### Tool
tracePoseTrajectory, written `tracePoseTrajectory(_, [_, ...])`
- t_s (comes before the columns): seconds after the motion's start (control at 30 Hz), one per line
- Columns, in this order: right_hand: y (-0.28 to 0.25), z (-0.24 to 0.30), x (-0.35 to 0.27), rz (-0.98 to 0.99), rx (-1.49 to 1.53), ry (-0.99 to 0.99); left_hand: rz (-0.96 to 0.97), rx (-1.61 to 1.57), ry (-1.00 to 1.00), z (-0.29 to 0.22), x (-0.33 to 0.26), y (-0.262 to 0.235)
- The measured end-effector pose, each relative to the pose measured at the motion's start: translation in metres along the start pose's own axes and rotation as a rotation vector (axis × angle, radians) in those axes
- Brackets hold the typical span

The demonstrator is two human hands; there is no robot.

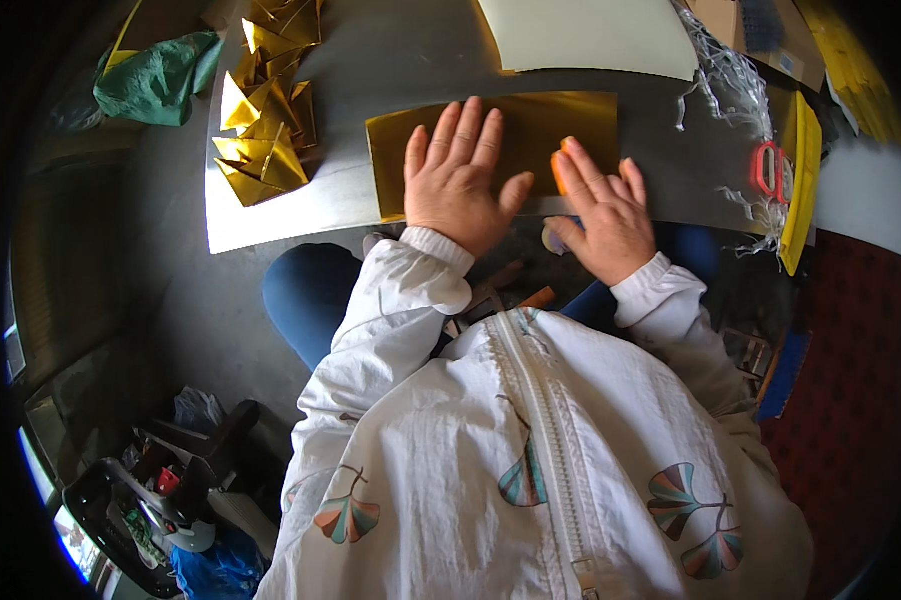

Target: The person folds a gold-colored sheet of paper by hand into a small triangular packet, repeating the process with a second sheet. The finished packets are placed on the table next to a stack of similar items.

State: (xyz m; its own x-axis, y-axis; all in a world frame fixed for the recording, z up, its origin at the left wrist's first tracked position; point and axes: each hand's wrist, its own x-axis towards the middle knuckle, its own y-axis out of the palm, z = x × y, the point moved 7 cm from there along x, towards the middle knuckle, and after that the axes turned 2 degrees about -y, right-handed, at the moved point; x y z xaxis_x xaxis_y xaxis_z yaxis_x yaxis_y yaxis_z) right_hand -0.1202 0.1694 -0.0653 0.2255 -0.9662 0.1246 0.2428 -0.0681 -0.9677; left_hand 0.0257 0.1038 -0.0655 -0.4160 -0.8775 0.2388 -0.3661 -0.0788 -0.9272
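Gold sheet [530,135]: lying flat on the grey bench [390,70], long side across, right under both hands.
Green cloth [155,85]: far off to the left of the fingers, bunched at the bench corner.
Folded gold pieces [262,130]: heaped left of the left fingers, well apart from the sheet.
Left hand [455,180]: palm down on the sheet's middle, fingers spread wide and flat, gripping nothing.
Right hand [600,215]: at the sheet's near right edge, fingers loosely together; an orange tool [560,165] peeks out beside the forefinger, and I cannot tell how it is held.
Cream sheet [590,35]: beyond the fingertips, at the far side.
Red scissors [767,170]: right of the right fingers, among shredded strips.
Risk: foil looks slick, so uneven pressure from either palm could let it skid and put a crooked crease in.
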Motion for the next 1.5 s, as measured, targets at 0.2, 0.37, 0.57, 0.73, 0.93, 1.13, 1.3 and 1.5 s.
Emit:
tracePoseTrajectory(0.2, [0.000,-0.015,-0.006,0.009,-0.039,-0.038,0.013,0.101,-0.089,0.064,-0.032,-0.023])
tracePoseTrajectory(0.37, [-0.002,-0.012,0.009,0.034,-0.085,-0.067,0.086,0.147,0.080,0.082,-0.053,-0.033])
tracePoseTrajectory(0.57, [-0.002,0.019,0.018,0.022,-0.117,-0.043,0.112,0.098,0.144,0.072,-0.069,-0.038])
tracePoseTrajectory(0.73, [0.019,0.104,0.027,-0.209,0.183,-0.355,0.090,0.011,0.154,0.051,-0.070,-0.034])
tracePoseTrajectory(0.93, [0.013,0.082,0.032,-0.286,0.352,-0.300,0.066,-0.077,0.132,0.063,-0.067,-0.044])
tracePoseTrajectory(1.13, [0.000,0.076,0.044,-0.285,0.563,-0.168,-0.163,-0.310,0.026,0.071,-0.064,-0.048])
tracePoseTrajectory(1.3, [-0.004,0.067,0.058,-0.226,0.601,0.085,-0.282,-0.431,-0.096,0.082,-0.055,-0.048])
tracePoseTrajectory(1.5, [-0.006,0.068,0.071,-0.220,0.754,0.151,-0.312,-0.414,-0.176,0.081,-0.042,-0.046])
